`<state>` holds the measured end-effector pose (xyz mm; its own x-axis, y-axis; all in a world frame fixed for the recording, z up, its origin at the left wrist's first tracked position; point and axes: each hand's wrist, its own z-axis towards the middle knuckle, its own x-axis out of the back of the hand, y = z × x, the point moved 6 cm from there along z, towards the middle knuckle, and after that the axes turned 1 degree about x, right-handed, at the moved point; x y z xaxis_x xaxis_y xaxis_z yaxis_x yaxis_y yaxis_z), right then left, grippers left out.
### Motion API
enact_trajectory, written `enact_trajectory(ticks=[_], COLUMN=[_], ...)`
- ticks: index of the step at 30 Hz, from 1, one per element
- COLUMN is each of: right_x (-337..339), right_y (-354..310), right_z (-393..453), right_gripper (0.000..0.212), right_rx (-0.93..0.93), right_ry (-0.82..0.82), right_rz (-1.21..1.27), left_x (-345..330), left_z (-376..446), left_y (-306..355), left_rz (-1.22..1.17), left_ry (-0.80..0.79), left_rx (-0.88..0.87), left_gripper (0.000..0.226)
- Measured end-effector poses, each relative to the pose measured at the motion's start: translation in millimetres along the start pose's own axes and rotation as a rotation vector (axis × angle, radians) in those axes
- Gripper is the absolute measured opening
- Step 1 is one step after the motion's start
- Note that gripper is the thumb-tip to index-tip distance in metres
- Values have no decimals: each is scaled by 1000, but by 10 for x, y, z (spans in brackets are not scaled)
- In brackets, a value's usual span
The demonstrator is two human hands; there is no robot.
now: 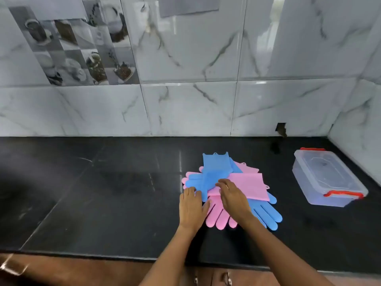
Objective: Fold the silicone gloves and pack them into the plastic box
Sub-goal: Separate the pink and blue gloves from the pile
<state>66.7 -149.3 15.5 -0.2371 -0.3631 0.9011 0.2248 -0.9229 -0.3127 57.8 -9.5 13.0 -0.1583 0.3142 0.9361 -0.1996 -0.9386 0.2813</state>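
Several blue and pink silicone gloves lie crossed in a loose pile on the black counter (103, 193). A blue glove (216, 168) lies on top with its cuff pointing to the wall. A pink glove (247, 186) stretches to the right under it. Another pink glove (220, 217) and another blue glove (266, 213) point their fingers toward me. My left hand (190, 207) rests flat on the pile's left edge. My right hand (233, 197) lies on the pile's middle, fingers curled over the gloves. The clear plastic box (327, 178) stands to the right with its lid on and red clips.
A marble-tiled wall (185, 100) runs behind the counter and turns forward at the right, close behind the box. The counter's front edge (123, 256) is near me, with a brown cabinet front below.
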Motion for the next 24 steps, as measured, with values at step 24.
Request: enact_trajectory(ticks=[24], right_x=[-102], right_y=[14], right_z=[1616], right_gripper=[30], right_rx=[297], right_ry=[-515], right_rz=[-68], left_x=[583], left_z=[1265], left_y=[-530], left_rz=[-391], left_ry=[-3], left_rx=[-247], left_gripper=[15])
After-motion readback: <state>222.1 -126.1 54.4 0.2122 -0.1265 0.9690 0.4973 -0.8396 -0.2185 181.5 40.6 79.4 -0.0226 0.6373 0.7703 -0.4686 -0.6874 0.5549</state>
